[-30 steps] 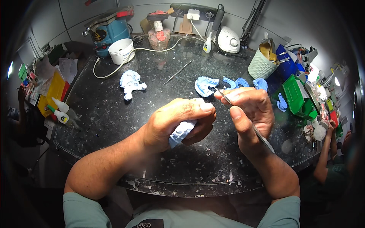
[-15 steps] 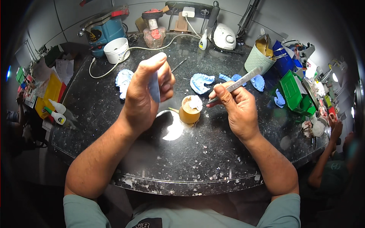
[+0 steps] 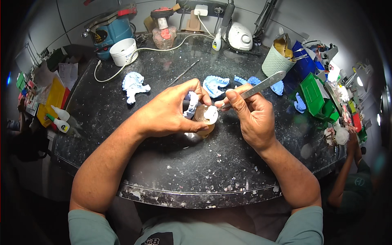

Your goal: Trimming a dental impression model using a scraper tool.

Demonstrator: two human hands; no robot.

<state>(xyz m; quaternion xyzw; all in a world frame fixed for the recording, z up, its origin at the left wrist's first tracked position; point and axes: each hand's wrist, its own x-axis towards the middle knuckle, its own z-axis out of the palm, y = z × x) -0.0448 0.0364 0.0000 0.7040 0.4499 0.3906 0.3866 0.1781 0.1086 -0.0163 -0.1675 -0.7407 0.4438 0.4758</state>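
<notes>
My left hand (image 3: 175,110) is closed on a pale blue-white dental cast piece (image 3: 190,104), with its thumb and fingers around a small amber cup (image 3: 206,127) that has a white lump (image 3: 211,112) on top. In my right hand (image 3: 255,116) is a long flat metal tool, like tweezers (image 3: 265,83), pinched between thumb and fingers, its tip beside the white lump. Light blue dental casts lie beyond both hands, one at the left (image 3: 132,83) and another (image 3: 214,85) near the middle, with smaller pieces to its right.
Behind are a thin metal instrument (image 3: 183,72), white tub (image 3: 123,53), cord, blue machine (image 3: 106,36), white device (image 3: 240,36) and pale green container of tools (image 3: 274,61). Green bins (image 3: 314,98) line the right, where a co-worker's arm (image 3: 343,175) shows; yellow trays and bottles (image 3: 61,124) sit left.
My left hand rose with the cast piece, then came down beside the amber cup, which came into view. My right hand turned the tool and brought its tip in to the white lump.
</notes>
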